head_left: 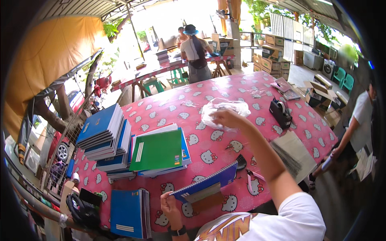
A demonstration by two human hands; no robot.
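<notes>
My left hand (171, 209) is closed on one end of a blue spiral notebook (209, 180), which stands tilted on its edge near my body. Reaching far forward across the table, my right hand (225, 118) has its fingers closed on a crumpled clear plastic bag (239, 107). Left of the notebook lies a pile topped by a green notebook (157, 150). Beside that pile rises a tall stack of blue spiral notebooks (102, 124). Another stack of blue notebooks (126, 213) sits at the near left, close to my left forearm.
The pink patterned table (209, 156) also bears a black tape dispenser (280, 113), pink-handled scissors (254, 180), a dark rounded object (241, 162) and clear plastic sleeves (295, 154). A person (358, 120) stands at the right edge. Others work at a far table; cardboard boxes (271, 60) are stacked behind.
</notes>
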